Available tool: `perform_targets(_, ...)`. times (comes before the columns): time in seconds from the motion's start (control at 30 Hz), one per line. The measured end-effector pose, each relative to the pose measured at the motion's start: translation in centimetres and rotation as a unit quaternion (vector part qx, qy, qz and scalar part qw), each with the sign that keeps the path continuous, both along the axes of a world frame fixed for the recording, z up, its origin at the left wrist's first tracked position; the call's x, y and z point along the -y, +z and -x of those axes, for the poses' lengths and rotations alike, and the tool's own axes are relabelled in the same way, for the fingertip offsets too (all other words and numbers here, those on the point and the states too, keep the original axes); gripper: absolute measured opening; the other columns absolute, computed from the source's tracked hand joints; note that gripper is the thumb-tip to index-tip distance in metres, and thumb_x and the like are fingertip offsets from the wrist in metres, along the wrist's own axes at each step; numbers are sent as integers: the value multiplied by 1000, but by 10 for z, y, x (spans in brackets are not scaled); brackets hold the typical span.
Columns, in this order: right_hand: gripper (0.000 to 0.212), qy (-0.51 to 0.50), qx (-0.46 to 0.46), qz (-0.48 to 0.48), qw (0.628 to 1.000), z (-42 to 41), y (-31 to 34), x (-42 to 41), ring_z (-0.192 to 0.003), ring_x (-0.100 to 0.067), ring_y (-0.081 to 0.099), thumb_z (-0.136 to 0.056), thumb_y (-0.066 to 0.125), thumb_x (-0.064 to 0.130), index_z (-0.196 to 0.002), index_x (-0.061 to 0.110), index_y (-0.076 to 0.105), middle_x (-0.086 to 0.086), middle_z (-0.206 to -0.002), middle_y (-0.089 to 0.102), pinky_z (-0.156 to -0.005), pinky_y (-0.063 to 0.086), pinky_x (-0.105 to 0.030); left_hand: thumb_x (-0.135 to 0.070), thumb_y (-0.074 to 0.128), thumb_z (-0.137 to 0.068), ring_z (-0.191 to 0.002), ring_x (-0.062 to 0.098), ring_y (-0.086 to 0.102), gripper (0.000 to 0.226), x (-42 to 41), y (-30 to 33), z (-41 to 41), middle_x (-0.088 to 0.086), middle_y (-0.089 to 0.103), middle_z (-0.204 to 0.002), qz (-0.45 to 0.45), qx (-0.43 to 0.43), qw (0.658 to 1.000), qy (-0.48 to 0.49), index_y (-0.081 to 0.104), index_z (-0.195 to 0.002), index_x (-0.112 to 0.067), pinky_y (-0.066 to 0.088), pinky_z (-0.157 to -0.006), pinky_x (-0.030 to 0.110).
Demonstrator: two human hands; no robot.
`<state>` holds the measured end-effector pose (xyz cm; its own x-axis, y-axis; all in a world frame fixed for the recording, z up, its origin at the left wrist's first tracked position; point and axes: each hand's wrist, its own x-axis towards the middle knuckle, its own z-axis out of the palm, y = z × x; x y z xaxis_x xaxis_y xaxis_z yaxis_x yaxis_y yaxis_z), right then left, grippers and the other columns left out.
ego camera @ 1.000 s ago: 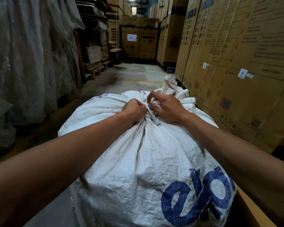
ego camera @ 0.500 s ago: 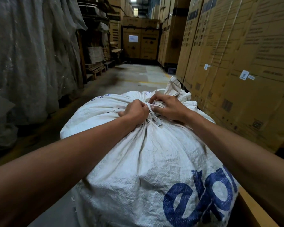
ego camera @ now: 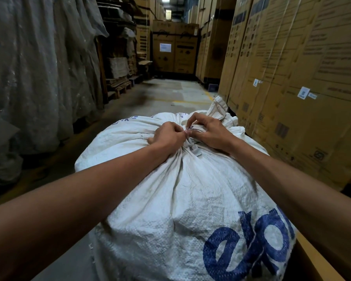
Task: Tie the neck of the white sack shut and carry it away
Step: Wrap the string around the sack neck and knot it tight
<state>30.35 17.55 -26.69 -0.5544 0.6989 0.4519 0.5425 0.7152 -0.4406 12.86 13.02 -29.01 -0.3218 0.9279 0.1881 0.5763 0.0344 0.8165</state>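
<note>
Sack: I see the white sack (ego camera: 190, 199) lying bulged in the aisle, near me, just left of the stacked cartons (ego camera: 292, 78).
Neck: the gathered neck (ego camera: 193, 138) sits at its far end, with loose mouth cloth (ego camera: 221, 108) flaring beyond.
Left hand: my left hand (ego camera: 168, 136) is fisted on the pleated cloth beside the neck.
Right hand: my right hand (ego camera: 207, 132) has its fingers (ego camera: 190, 120) curled, pinching the tie strip (ego camera: 194, 149); I think the knot is unfinished, though they hide it.
Handling: I judge it soft woven plastic, slick, stuffed full and likely heavy.
Hold: I would grip below the cinched neck, other arm under the belly.
</note>
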Motion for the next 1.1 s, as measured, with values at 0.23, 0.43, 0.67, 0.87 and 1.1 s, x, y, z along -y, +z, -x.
perform_targets(0.23, 23, -11, -22, 3, 1000, 2, -2, 0, -105, -16, 69, -89, 70, 52, -104, 36, 64, 10, -104, 72, -97, 54, -49, -55, 86, -82, -106, 21, 72, 43, 2, -1, 6, -19, 76, -78, -61, 23, 998, -15, 56, -109, -42, 48, -106, 55)
perform_targets(0.43, 19, -16, -22, 67, 997, -5, 0, -7, -116, -17, 63, -98, 70, 34, -114, 26, 62, 3, -118, 69, -105, 52, -47, -37, 79, -93, -97, 10, 71, 19, 8, 1, 2, -19, 75, -75, -84, -6, 996, -23, 74, -106, -49, 45, -109, 50)
perform_targets(0.67, 19, -64, -35, 16, 997, 5, -5, -6, -107, -20, 69, -87, 69, 40, -99, 31, 58, 1, -104, 74, -92, 56, -47, -27, 75, -91, -69, 7, 62, 29, -5, -6, 4, -23, 71, -65, -77, 25, 996, -48, 71, -95, -55, 49, -103, 55)
perform_targets(0.87, 20, -79, -19, -5, 997, 9, -7, -8, -96, -22, 70, -79, 61, 39, -99, 37, 59, 4, -97, 76, -89, 57, -45, -36, 69, -74, -59, 18, 52, 23, -26, -20, 10, -11, 74, -67, -83, 99, 985, -110, 73, -92, -49, 37, -79, 57)
perform_targets(1.1, 26, -96, -18, 11, 995, 12, -7, -9, -103, -13, 71, -84, 64, 32, -105, 44, 74, 13, -104, 78, -92, 59, -43, -31, 69, -75, -49, 11, 45, 24, -28, -21, 13, -12, 66, -58, -96, 117, 979, -135, 74, -95, -43, 29, -79, 54)
